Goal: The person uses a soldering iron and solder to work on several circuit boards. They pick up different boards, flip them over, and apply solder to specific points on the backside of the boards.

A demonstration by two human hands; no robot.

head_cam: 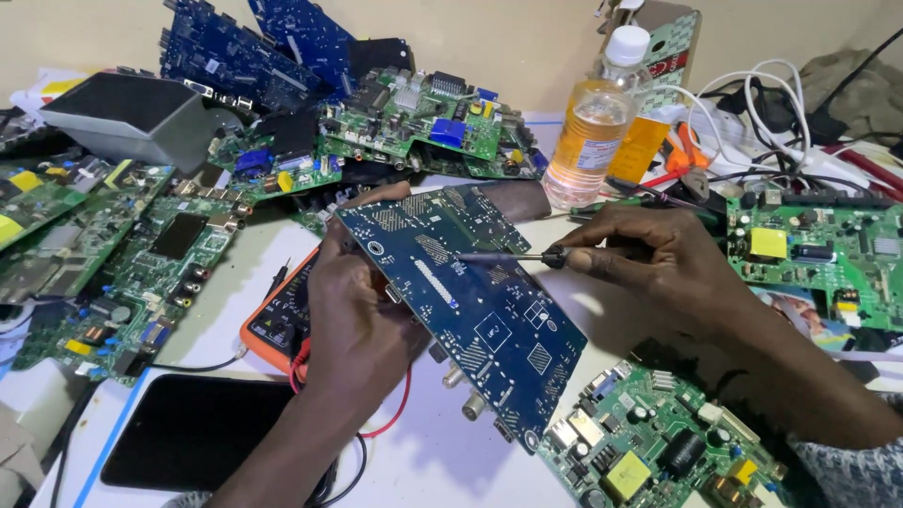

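My left hand grips the left edge of a blue circuit board and holds it tilted above the table, solder side up. My right hand pinches a thin black probe whose tip touches the upper part of the blue board. Round metal connectors stick out under the board's lower edge. An orange multimeter lies under my left hand, with red and black leads trailing from it.
Green circuit boards lie at left, back, right and front right. More blue boards lean on the wall. A plastic bottle of yellowish liquid, white cables, a grey box and a black phone are around.
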